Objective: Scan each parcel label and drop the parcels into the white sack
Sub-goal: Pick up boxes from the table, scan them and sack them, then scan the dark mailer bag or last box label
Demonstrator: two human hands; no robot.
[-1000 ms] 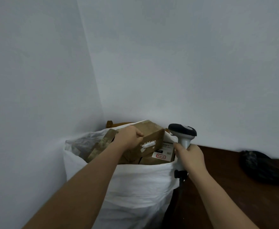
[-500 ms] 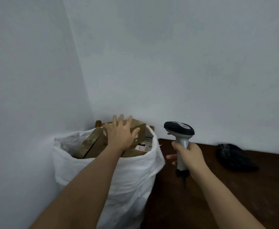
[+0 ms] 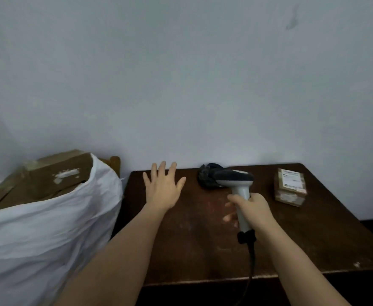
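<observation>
The right hand [image 3: 253,209] grips the pale handle of a barcode scanner [image 3: 236,184], fingers curled round it, at centre right of the frame; the scanner's dark head points toward the left, and a black cable [image 3: 250,263] runs down from the base of the handle to the lower edge of the frame. The left hand [image 3: 162,189] holds nothing: its fingers are straight and spread, palm down, above the upper left part of a dark brown table [image 3: 203,250]. Whether it touches the tabletop cannot be told. One small brown parcel [image 3: 290,189] with a white label on top lies on the table at the right of the frame, well apart from both hands. A white sack [image 3: 44,235] stands at the lower left, just beside the table's left edge, its mouth open. Brown cardboard boxes [image 3: 55,173] fill it to the brim, the topmost showing a torn white patch. A crumpled black item [image 3: 206,177] lies at the table's far edge against the pale wall [image 3: 181,74], partly behind the scanner head.
</observation>
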